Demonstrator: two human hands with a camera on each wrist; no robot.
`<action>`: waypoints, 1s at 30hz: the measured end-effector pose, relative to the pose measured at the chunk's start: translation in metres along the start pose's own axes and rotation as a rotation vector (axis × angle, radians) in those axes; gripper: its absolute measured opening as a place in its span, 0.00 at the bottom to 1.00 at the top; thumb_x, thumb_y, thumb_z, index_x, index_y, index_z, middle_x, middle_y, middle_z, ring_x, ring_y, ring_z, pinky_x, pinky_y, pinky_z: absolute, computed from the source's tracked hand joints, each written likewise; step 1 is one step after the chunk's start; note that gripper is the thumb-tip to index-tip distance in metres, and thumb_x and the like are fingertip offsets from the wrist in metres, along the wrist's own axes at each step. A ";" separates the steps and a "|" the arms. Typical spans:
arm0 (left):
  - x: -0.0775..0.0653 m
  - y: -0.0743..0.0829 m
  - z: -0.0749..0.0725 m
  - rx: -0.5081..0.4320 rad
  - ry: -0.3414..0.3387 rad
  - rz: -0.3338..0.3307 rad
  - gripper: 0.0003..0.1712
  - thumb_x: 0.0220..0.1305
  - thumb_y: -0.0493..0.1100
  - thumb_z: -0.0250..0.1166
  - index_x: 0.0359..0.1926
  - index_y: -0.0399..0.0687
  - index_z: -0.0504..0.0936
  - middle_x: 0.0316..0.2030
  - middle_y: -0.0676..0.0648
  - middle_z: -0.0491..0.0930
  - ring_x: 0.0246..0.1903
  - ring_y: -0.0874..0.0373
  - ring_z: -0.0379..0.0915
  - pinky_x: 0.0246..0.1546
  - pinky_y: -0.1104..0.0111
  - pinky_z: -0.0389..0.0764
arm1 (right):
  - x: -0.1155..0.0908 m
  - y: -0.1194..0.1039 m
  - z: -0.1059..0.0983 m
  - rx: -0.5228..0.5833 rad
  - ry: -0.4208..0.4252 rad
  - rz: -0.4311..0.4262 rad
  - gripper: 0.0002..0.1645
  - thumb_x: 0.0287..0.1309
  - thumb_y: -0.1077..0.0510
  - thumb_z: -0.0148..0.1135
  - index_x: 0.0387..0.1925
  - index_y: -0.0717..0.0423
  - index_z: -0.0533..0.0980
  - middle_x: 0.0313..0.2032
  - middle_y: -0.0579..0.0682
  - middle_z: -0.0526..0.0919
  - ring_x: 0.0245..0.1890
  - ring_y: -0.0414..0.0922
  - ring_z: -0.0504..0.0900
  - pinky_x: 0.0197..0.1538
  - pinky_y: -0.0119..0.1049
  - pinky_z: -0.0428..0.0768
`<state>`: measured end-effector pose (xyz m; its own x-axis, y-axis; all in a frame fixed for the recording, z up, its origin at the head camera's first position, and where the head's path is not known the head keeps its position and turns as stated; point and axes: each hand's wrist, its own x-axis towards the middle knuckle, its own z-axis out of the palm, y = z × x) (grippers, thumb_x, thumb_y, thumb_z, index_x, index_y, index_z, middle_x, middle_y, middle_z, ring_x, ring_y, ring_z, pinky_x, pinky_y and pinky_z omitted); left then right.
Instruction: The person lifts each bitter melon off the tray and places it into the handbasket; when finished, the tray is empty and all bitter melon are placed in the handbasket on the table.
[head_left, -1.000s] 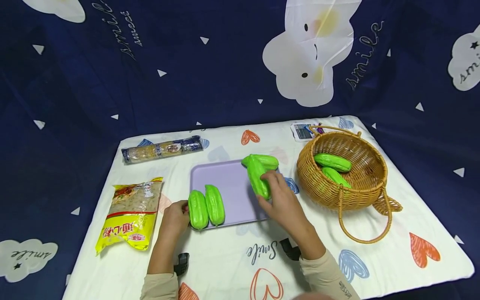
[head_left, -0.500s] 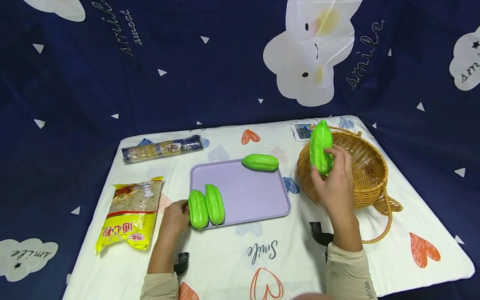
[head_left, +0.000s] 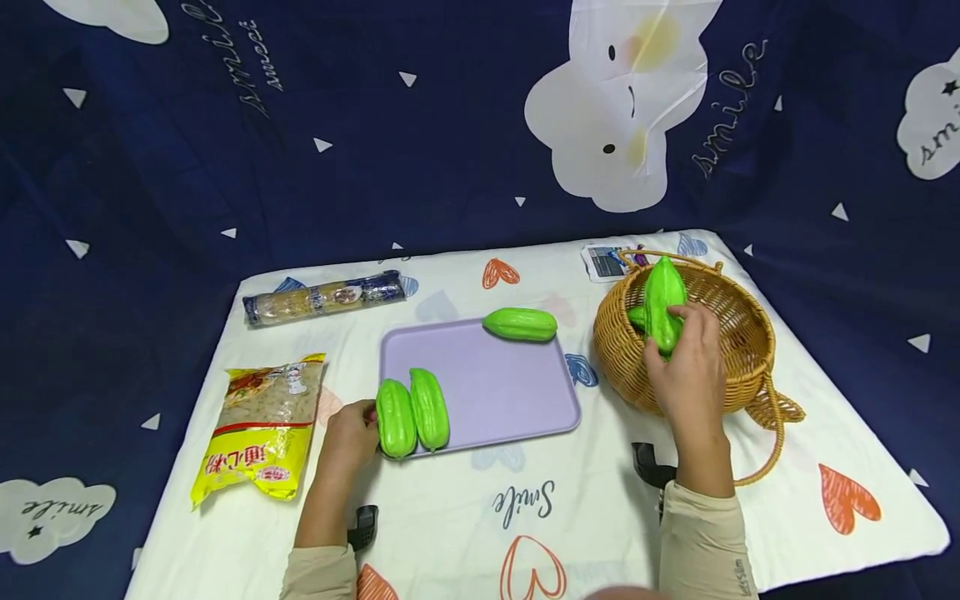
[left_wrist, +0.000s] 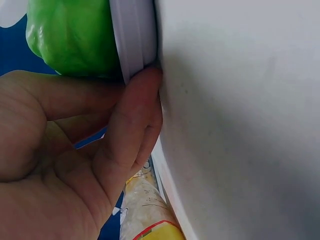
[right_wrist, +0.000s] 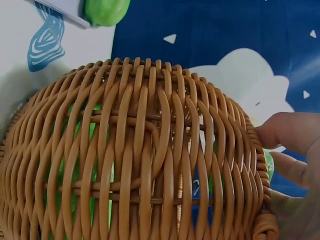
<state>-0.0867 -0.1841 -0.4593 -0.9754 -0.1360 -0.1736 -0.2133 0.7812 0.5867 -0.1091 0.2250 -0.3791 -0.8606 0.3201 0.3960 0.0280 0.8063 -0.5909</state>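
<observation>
In the head view my right hand [head_left: 690, 367] grips a green ridged gourd [head_left: 663, 300] near its lower end, tip up, over the opening of the wicker basket [head_left: 626, 367]. Part of another gourd [head_left: 637, 317] shows inside, behind the held one. The right wrist view has the fingers [right_wrist: 292, 132] at the basket rim, the held gourd mostly hidden by wicker. At the lower left corner of the lilac tray [head_left: 495, 392], my left hand [head_left: 351, 437] pinches the tray's edge. Two gourds [head_left: 412, 414] lie side by side there; one more [head_left: 521, 325] lies at the tray's far right corner.
A yellow bag of pasta [head_left: 262, 433] lies left of the tray, and a long packet of noodles [head_left: 326, 298] lies behind it. Behind the basket is a small printed packet [head_left: 602, 263]. The basket's handle [head_left: 772, 458] hangs down on the near side.
My right hand has lifted a gourd off the tray's right side, carried it right to the basket and lowered it slightly into the opening. My left hand has stayed at the tray corner.
</observation>
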 end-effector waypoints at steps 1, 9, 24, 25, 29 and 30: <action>0.000 0.000 0.000 0.000 -0.001 -0.002 0.16 0.62 0.33 0.55 0.49 0.33 0.80 0.33 0.40 0.78 0.36 0.45 0.71 0.38 0.55 0.72 | 0.000 0.001 0.001 0.003 -0.002 0.000 0.28 0.55 0.62 0.63 0.57 0.63 0.68 0.63 0.61 0.64 0.54 0.65 0.71 0.50 0.62 0.69; 0.000 -0.002 0.001 -0.001 -0.002 -0.005 0.15 0.62 0.32 0.55 0.49 0.33 0.81 0.32 0.41 0.78 0.35 0.46 0.71 0.38 0.56 0.72 | -0.001 0.002 0.001 0.003 -0.017 0.006 0.25 0.56 0.60 0.63 0.55 0.62 0.70 0.63 0.62 0.66 0.58 0.65 0.69 0.54 0.61 0.67; -0.001 0.000 0.000 -0.001 0.005 0.001 0.16 0.63 0.33 0.55 0.50 0.32 0.80 0.35 0.39 0.79 0.37 0.45 0.71 0.40 0.53 0.73 | -0.034 -0.051 0.044 0.113 -0.133 -0.401 0.22 0.51 0.63 0.67 0.50 0.61 0.74 0.57 0.61 0.72 0.58 0.60 0.70 0.58 0.55 0.70; -0.001 0.000 0.000 -0.001 0.008 0.003 0.16 0.63 0.33 0.55 0.50 0.32 0.80 0.35 0.39 0.79 0.37 0.45 0.71 0.40 0.53 0.73 | -0.039 -0.058 0.050 0.110 -0.180 -0.433 0.23 0.52 0.61 0.67 0.51 0.60 0.74 0.57 0.60 0.72 0.58 0.59 0.70 0.58 0.55 0.71; -0.001 0.000 0.001 -0.001 0.016 0.006 0.16 0.62 0.33 0.55 0.49 0.32 0.80 0.34 0.39 0.79 0.36 0.45 0.71 0.40 0.54 0.73 | -0.061 -0.083 0.074 0.069 -0.353 -0.553 0.26 0.54 0.56 0.68 0.55 0.54 0.73 0.57 0.56 0.72 0.56 0.55 0.73 0.56 0.51 0.74; -0.001 0.001 0.001 -0.001 0.016 0.005 0.16 0.62 0.33 0.55 0.49 0.32 0.80 0.34 0.40 0.79 0.36 0.45 0.71 0.40 0.54 0.73 | -0.067 -0.088 0.080 0.063 -0.392 -0.585 0.27 0.54 0.55 0.68 0.56 0.53 0.72 0.57 0.55 0.73 0.56 0.54 0.74 0.56 0.49 0.75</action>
<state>-0.0857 -0.1830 -0.4594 -0.9773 -0.1413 -0.1579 -0.2081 0.7813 0.5884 -0.0948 0.0929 -0.4103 -0.8453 -0.3696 0.3857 -0.5147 0.7572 -0.4023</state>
